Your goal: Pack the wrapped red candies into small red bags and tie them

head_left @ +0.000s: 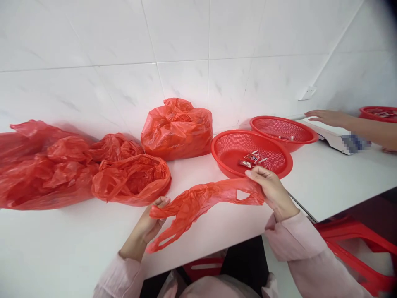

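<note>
A thin red plastic bag (198,203) is stretched sideways above the white table, between my two hands. My left hand (151,221) pinches the bag's left end, where a handle loop hangs down. At the right end, beside a hole in the plastic, my right hand (271,186) grips the bag between thumb and fingers. Just beyond my right hand stands a red plastic colander (221,153) with a few small wrapped packets (254,157) in it. An open, crumpled red bag (132,194) lies past my left hand.
More red bags (56,165) are heaped at the left, and a full-looking red bag (176,136) leans near the tiled wall. A second red colander (257,124) stands behind the first. Another person's hand (328,117) reaches over a white scale (331,134). A red stool (350,231) is at the lower right.
</note>
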The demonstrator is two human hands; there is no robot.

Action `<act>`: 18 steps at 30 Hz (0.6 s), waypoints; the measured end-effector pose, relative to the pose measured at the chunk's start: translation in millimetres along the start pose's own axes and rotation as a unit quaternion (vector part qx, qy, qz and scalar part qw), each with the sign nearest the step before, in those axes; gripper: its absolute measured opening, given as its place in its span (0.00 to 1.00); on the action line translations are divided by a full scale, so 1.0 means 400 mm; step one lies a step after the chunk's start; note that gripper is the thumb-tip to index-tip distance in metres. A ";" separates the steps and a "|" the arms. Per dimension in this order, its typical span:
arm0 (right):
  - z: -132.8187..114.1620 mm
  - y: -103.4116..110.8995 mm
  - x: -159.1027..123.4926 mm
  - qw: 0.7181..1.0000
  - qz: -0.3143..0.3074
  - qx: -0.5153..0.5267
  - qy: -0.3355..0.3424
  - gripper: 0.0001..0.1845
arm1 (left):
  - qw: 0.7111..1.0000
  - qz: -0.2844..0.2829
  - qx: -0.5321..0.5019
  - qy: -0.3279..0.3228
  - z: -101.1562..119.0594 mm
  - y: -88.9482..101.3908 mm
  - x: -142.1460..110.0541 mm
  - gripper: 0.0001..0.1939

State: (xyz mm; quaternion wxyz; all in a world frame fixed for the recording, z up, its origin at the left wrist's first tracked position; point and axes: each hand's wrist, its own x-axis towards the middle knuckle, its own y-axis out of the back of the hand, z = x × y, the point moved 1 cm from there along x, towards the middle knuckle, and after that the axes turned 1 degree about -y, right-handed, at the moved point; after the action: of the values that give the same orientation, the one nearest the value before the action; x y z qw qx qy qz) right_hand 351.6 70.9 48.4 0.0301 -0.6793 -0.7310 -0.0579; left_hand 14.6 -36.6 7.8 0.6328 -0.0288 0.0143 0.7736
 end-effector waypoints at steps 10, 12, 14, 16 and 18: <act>0.114 -0.216 -0.142 0.902 -0.252 -0.317 0.153 0.11 | 0.991 -0.003 -0.020 0.130 -0.105 -0.051 0.014 0.14; 0.168 -0.253 -0.135 0.894 -0.257 -0.303 0.205 0.15 | 0.993 -0.008 0.005 0.120 -0.113 -0.061 0.018 0.13; 0.200 -0.284 -0.126 0.884 -0.257 -0.278 0.275 0.18 | 0.994 -0.021 0.034 0.105 -0.125 -0.074 0.019 0.12; 0.209 -0.310 -0.122 0.871 -0.258 -0.263 0.324 0.18 | 0.994 -0.037 0.061 0.083 -0.138 -0.089 0.023 0.13; 0.204 -0.330 -0.124 0.868 -0.255 -0.271 0.329 0.16 | 0.995 -0.043 0.086 0.038 -0.143 -0.099 0.031 0.15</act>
State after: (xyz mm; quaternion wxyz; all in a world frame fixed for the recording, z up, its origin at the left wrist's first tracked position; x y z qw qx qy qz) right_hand 226.7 22.9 -44.4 0.0683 -0.3920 -0.7822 -0.4794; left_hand 52.4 -19.9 -49.4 0.6650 -0.0045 0.1034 0.7396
